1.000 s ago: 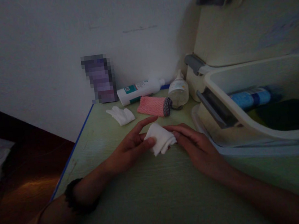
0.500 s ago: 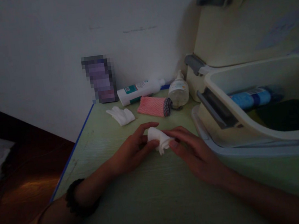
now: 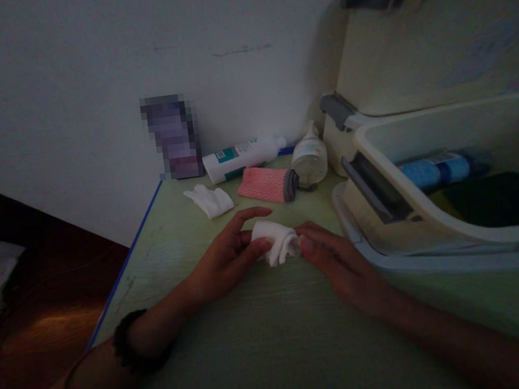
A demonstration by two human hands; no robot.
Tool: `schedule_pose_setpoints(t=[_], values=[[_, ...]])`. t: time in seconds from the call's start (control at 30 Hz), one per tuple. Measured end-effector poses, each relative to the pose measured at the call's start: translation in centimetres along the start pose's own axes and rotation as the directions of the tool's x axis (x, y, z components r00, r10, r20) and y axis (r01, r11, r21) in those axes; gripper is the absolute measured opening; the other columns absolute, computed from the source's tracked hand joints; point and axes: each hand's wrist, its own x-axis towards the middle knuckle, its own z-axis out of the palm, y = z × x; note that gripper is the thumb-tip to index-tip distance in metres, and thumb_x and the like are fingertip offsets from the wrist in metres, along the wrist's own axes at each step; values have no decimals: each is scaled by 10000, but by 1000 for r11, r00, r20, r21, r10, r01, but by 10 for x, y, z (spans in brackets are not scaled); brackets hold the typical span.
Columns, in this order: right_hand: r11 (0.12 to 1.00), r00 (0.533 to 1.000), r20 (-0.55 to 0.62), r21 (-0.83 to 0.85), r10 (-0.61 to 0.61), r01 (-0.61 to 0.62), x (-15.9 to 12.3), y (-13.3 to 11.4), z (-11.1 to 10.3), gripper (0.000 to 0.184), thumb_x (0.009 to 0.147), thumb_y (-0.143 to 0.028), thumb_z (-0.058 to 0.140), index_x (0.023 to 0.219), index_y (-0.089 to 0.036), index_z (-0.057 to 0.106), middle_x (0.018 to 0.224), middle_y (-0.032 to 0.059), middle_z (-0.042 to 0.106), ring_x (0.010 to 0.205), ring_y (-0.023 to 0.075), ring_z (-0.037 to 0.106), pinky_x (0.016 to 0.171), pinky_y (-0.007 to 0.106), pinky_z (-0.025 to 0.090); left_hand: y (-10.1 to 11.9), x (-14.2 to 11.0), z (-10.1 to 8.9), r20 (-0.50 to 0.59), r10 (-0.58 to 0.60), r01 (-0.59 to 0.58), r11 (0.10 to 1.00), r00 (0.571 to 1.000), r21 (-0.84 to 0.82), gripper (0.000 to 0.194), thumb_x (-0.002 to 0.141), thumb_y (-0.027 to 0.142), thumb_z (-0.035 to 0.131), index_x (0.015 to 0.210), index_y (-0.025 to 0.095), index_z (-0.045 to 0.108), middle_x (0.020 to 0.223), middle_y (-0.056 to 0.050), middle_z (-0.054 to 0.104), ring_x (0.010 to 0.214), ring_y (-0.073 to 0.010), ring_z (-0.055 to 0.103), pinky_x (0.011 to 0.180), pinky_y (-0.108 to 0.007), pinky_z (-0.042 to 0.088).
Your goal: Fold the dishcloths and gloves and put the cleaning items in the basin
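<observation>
Between both hands, above the middle of the table, is a small bunched white cloth [image 3: 275, 238] with loose folds on its right side. My left hand [image 3: 229, 252] pinches its left end between thumb and fingers, the index finger stretched above it. My right hand [image 3: 343, 263] grips the right edge with thumb and fingertips. The cloth's exact kind is unclear. A similar folded white cloth [image 3: 210, 200] lies on the table beyond my left hand. Behind my hands lies a pink mesh cloth [image 3: 265, 184] with a black-and-white checked end.
A white-and-green bottle [image 3: 240, 159] lies on its side by the wall, beside a clear pump bottle [image 3: 309, 158]. A pixelated upright object [image 3: 174, 138] stands at left. At right, an open cream bin [image 3: 377, 230] holds a blue item [image 3: 436, 171] and a dark green pad [image 3: 506, 199].
The white cloth has been turned and spread a little wider, its folds now opening to the right. My right fingers have shifted slightly right; the other things are unmoved.
</observation>
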Motion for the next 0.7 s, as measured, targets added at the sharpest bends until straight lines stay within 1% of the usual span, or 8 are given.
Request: schedule_pose_setpoints(t=[0.1, 0.17, 0.23, 0.33, 0.43, 0.53, 0.63, 0.7], values=[[997, 997, 65, -71, -32, 37, 0, 1, -1, 148, 859, -302, 525, 948, -204, 591, 901, 29, 532, 849, 163, 526, 754, 306, 426, -2, -2, 1, -17, -22, 24, 993, 1000, 114, 334, 887, 253, 494, 1186, 161, 376, 790, -12, 632, 679, -110, 582, 606, -199, 420], [991, 995, 86, -120, -51, 61, 0, 2, -2, 193, 803, -260, 604, 984, -196, 582, 963, 44, 538, 897, 175, 523, 789, 320, 424, -3, -2, 1, -6, -21, 22, 990, 1000, 138, 337, 894, 258, 477, 1198, 165, 364, 826, -26, 623, 692, -115, 574, 609, -206, 416], [984, 994, 84, -159, -65, 78, 0, 3, -2, 244, 767, -191, 632, 1003, -193, 571, 966, 45, 543, 898, 177, 524, 791, 325, 426, -4, -2, 0, 15, -3, 1, 992, 1000, 123, 341, 898, 262, 468, 1204, 165, 353, 816, -21, 611, 676, -111, 561, 599, -204, 409], [982, 995, 55, -165, -84, 92, 0, 6, -1, 239, 783, -130, 585, 1012, -199, 577, 934, 39, 552, 882, 174, 532, 782, 331, 434, -4, -2, -2, 38, 6, -11, 990, 999, 139, 343, 905, 276, 449, 1213, 165, 347, 779, -9, 595, 641, -105, 543, 578, -199, 399], [982, 996, 11, -165, -88, 89, 1, 9, 0, 188, 830, -147, 528, 985, -211, 613, 932, 42, 556, 880, 175, 538, 775, 340, 438, -4, -3, -2, 41, -17, 5, 964, 999, 267, 362, 909, 297, 438, 1232, 165, 346, 786, -22, 602, 651, -118, 557, 578, -213, 411], [974, 995, -42, -213, -90, 79, 1, 11, -1, 171, 848, -171, 507, 924, -223, 651, 911, 40, 540, 872, 177, 533, 758, 340, 436, -5, -4, -1, 23, -20, 10, 917, 1000, 398, 381, 906, 309, 441, 1247, 165, 350, 837, -48, 624, 695, -141, 589, 614, -241, 441], [961, 993, -74, -267, -90, 68, 2, 12, -2, 153, 840, -197, 524, 877, -225, 670, 856, 33, 516, 835, 176, 524, 719, 330, 434, -6, -5, 0, 3, -13, 10, 886, 1000, 464, 399, 905, 326, 439, 1260, 172, 340, 877, -61, 643, 715, -156, 613, 639, -262, 455], [961, 994, -71, -268, -84, 62, 2, 12, -2, 147, 842, -203, 525, 869, -222, 668, 839, 29, 523, 816, 172, 526, 705, 325, 431, -5, -4, 2, -17, -17, 24, 869, 1000, 494, 405, 905, 344, 436, 1257, 174, 333, 850, -54, 659, 699, -161, 621, 630, -263, 451]])
